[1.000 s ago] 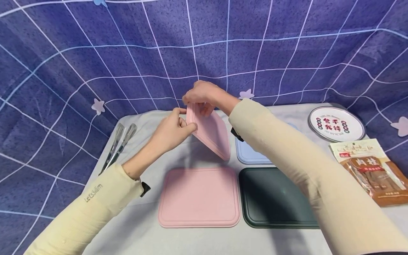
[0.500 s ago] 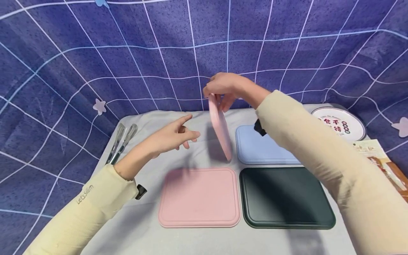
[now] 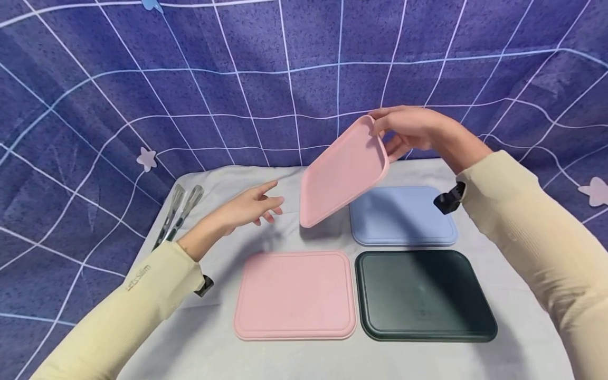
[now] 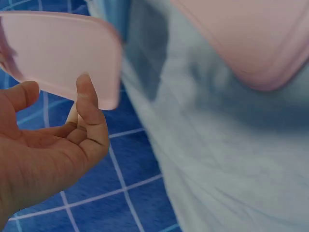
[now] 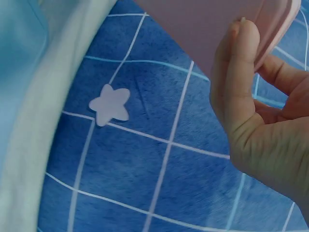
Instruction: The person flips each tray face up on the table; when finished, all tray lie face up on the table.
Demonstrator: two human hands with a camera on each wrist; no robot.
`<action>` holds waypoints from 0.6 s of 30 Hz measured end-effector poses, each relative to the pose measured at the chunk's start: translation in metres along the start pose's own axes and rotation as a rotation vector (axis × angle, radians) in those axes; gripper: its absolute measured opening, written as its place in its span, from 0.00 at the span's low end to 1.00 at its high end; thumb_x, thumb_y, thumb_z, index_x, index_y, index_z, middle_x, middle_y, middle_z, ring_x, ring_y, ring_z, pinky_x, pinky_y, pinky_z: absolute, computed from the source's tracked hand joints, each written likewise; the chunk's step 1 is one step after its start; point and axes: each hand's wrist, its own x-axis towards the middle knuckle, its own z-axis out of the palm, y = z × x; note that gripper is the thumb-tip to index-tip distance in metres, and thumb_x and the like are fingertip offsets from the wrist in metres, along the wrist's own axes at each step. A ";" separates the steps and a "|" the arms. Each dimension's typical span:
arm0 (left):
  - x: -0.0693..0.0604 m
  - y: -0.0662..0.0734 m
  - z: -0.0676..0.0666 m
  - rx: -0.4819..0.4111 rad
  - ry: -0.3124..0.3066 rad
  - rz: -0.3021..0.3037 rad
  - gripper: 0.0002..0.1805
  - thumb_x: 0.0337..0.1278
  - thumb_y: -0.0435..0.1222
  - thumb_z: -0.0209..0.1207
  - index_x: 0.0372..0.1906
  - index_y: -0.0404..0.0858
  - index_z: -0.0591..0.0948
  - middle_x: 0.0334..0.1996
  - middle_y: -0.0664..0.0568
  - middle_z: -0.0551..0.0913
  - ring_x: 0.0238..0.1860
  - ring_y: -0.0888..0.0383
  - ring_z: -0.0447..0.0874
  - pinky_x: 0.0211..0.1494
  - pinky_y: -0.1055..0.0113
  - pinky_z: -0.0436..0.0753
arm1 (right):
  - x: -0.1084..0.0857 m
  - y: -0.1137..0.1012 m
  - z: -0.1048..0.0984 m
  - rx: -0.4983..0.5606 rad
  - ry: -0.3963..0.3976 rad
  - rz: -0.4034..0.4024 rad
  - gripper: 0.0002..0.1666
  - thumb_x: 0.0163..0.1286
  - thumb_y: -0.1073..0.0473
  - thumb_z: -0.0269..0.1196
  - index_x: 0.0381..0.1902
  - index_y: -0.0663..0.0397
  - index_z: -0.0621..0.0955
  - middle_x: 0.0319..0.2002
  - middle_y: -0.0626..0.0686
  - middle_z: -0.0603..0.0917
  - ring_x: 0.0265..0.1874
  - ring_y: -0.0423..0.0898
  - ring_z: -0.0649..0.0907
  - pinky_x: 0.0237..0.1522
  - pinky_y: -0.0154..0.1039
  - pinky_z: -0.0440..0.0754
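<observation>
My right hand [image 3: 409, 126] grips the upper right rim of a pink rectangular tray [image 3: 344, 171], which tilts above the back of the table. In the right wrist view, fingers curl round that tray's edge. My left hand [image 3: 247, 207] hangs relaxed over the table, left of the tray, holding nothing. Seen from the left wrist, its fingers lie in front of the held tray [image 4: 58, 48]; a gap shows between them in the head view. Flat on the table lie a second pink tray [image 3: 295, 295], a dark green tray [image 3: 426, 295] and a light blue tray [image 3: 404, 215].
Metal tongs with dark handles [image 3: 182, 210] lie at the table's left edge. A white cloth [image 3: 190, 338] covers the table. Behind and to the left hangs a blue gridded curtain [image 3: 214, 63] with star shapes. My right sleeve covers the table's right side.
My left hand has let go of the held pink tray and drawn back a little left. My right hand has carried it to the right and turned its broad face toward the head camera.
</observation>
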 end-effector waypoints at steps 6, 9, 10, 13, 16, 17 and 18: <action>0.015 -0.020 -0.004 -0.078 0.002 0.000 0.41 0.75 0.52 0.49 0.82 0.45 0.45 0.59 0.40 0.82 0.50 0.45 0.85 0.41 0.66 0.77 | 0.002 0.021 -0.005 0.203 -0.031 -0.027 0.43 0.76 0.60 0.51 0.82 0.45 0.46 0.49 0.51 0.77 0.30 0.46 0.89 0.34 0.42 0.89; 0.022 -0.029 -0.005 -0.141 -0.008 0.007 0.41 0.75 0.51 0.50 0.82 0.46 0.45 0.60 0.40 0.82 0.51 0.44 0.85 0.42 0.66 0.76 | 0.006 0.031 -0.002 0.281 -0.029 -0.039 0.43 0.76 0.62 0.51 0.81 0.44 0.46 0.48 0.51 0.76 0.31 0.46 0.88 0.34 0.41 0.89; 0.024 -0.031 -0.004 -0.156 -0.012 0.011 0.41 0.75 0.50 0.50 0.82 0.46 0.45 0.60 0.41 0.82 0.50 0.45 0.85 0.42 0.66 0.76 | 0.007 0.034 -0.001 0.301 -0.030 -0.044 0.42 0.76 0.62 0.51 0.81 0.43 0.47 0.48 0.52 0.75 0.32 0.46 0.87 0.34 0.41 0.89; 0.028 -0.040 -0.003 -0.210 -0.022 0.023 0.40 0.74 0.48 0.52 0.82 0.47 0.47 0.55 0.45 0.84 0.45 0.51 0.87 0.40 0.67 0.74 | 0.012 0.043 0.003 0.351 -0.030 -0.060 0.40 0.77 0.62 0.50 0.81 0.42 0.49 0.49 0.52 0.74 0.34 0.47 0.87 0.34 0.42 0.88; 0.031 -0.048 -0.002 -0.274 -0.027 0.047 0.39 0.74 0.45 0.54 0.81 0.49 0.50 0.42 0.54 0.87 0.38 0.59 0.86 0.38 0.67 0.73 | 0.017 0.053 0.008 0.393 -0.027 -0.071 0.38 0.77 0.62 0.50 0.80 0.40 0.52 0.50 0.52 0.74 0.34 0.48 0.87 0.35 0.43 0.88; 0.032 -0.051 -0.002 -0.301 -0.029 0.057 0.39 0.74 0.43 0.54 0.81 0.49 0.50 0.37 0.56 0.87 0.35 0.61 0.85 0.37 0.68 0.72 | 0.019 0.056 0.009 0.407 -0.026 -0.073 0.37 0.77 0.62 0.50 0.79 0.40 0.53 0.50 0.52 0.74 0.34 0.48 0.87 0.35 0.43 0.88; 0.033 -0.053 -0.002 -0.332 -0.028 0.061 0.38 0.74 0.42 0.54 0.81 0.49 0.51 0.33 0.58 0.86 0.34 0.62 0.84 0.36 0.69 0.72 | 0.021 0.059 0.011 0.423 -0.023 -0.073 0.37 0.77 0.61 0.50 0.79 0.39 0.53 0.50 0.52 0.74 0.34 0.48 0.87 0.34 0.43 0.88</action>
